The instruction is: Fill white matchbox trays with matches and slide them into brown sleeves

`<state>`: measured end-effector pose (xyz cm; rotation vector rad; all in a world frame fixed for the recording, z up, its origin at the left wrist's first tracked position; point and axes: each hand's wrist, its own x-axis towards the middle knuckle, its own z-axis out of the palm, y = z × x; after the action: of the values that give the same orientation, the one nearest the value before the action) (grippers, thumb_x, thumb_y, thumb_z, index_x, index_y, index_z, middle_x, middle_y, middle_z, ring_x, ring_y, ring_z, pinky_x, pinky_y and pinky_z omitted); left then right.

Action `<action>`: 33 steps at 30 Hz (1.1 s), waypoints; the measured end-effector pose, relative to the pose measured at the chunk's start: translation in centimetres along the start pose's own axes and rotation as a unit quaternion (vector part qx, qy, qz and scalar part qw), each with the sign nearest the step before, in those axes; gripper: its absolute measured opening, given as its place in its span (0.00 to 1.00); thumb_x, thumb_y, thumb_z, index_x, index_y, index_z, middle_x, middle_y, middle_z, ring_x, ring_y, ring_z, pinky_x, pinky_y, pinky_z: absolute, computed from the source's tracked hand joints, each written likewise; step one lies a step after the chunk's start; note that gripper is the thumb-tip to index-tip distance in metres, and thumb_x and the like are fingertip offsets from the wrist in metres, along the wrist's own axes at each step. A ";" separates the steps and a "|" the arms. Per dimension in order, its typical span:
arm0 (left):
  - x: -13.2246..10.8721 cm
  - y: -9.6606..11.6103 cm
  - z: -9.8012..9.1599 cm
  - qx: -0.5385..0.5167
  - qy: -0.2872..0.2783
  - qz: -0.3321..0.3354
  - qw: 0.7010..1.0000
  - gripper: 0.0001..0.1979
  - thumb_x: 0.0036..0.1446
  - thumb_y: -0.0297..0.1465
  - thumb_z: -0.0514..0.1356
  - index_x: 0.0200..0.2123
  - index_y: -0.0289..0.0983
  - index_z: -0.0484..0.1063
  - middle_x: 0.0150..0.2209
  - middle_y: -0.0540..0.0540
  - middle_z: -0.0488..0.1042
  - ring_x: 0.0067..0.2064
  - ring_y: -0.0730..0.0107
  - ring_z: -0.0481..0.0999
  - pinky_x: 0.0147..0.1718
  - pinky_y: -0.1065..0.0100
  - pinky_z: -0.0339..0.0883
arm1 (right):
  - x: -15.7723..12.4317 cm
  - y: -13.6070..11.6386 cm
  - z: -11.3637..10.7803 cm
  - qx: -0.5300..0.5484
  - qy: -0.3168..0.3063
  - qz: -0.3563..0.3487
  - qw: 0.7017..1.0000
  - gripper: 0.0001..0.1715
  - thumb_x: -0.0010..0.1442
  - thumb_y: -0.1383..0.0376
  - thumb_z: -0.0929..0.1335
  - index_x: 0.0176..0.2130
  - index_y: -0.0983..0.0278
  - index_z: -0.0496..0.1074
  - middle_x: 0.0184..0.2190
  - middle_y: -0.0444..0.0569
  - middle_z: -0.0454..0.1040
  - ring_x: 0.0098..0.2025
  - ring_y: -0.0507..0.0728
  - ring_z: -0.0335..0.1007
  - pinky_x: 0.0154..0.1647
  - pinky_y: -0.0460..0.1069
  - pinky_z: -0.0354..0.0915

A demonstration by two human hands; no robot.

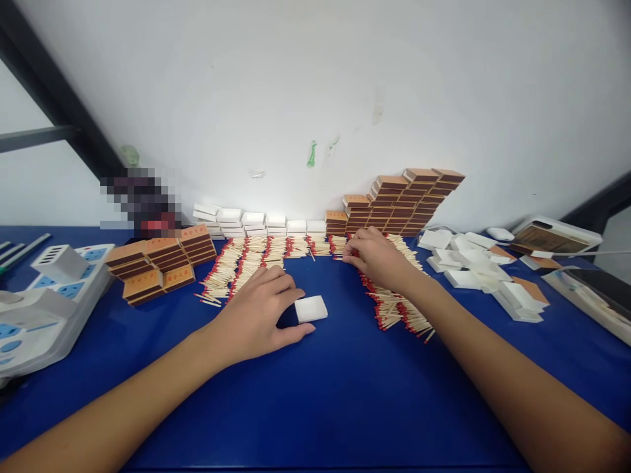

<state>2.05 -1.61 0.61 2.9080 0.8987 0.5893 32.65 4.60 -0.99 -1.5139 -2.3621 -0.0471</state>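
Note:
My left hand (266, 312) rests on the blue table, thumb and index finger around a small white matchbox tray (311, 309), touching its edges. The inside of that tray is hard to make out. Over the heaped matches, my right hand (372, 256) has its fingers closed at the tips among red-headed matches (338, 245); what exactly is pinched is partly hidden. Rows of loose matches (224, 269) lie left of the middle, and more matches (394, 309) lie under and beside my right forearm.
White trays (254, 222) are stacked along the wall. Brown matchboxes stand in a stepped stack (394, 210) at the back right and another stack (162, 263) at left. Loose white trays (473, 259) and a phone (601, 289) lie right. A power strip (79, 322) sits left.

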 end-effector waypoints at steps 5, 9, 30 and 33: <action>0.1 -0.1 -0.4 0.007 -0.011 -0.012 1.000 0.21 0.62 0.47 0.68 0.48 0.36 0.81 0.42 0.42 0.77 0.49 0.52 0.74 0.53 0.49 0.69 | -0.3 -1.2 -0.6 -0.013 -0.003 -0.030 0.999 0.10 0.71 0.68 0.65 0.36 0.64 0.73 0.39 0.56 0.71 0.45 0.65 0.63 0.47 0.57 0.62; 0.0 -0.2 -0.2 0.010 -0.012 -0.016 1.000 0.16 0.65 0.43 0.66 0.46 0.37 0.81 0.41 0.43 0.77 0.49 0.53 0.73 0.52 0.51 0.68 | -1.5 -4.4 -2.0 0.027 0.017 -0.082 0.996 0.09 0.73 0.65 0.65 0.39 0.62 0.73 0.41 0.55 0.72 0.47 0.64 0.64 0.48 0.57 0.63; 0.0 -0.1 0.2 0.020 0.013 -0.011 1.000 0.15 0.66 0.43 0.65 0.43 0.37 0.80 0.40 0.43 0.77 0.48 0.53 0.73 0.50 0.51 0.69 | -3.8 -9.6 -2.7 0.066 -0.049 -0.132 0.988 0.05 0.71 0.68 0.69 0.40 0.61 0.75 0.41 0.52 0.74 0.45 0.61 0.69 0.44 0.55 0.68; 0.0 -0.1 0.2 0.016 0.007 -0.016 1.000 0.15 0.66 0.43 0.65 0.44 0.36 0.81 0.40 0.43 0.77 0.48 0.53 0.74 0.50 0.51 0.69 | -3.4 -9.1 -2.6 0.130 -0.056 -0.088 0.986 0.05 0.71 0.67 0.69 0.40 0.60 0.76 0.40 0.50 0.75 0.44 0.59 0.71 0.42 0.52 0.67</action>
<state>2.07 -1.51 0.41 2.9153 0.9617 0.5994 26.56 -2.85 1.80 -1.2137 -2.4693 0.3007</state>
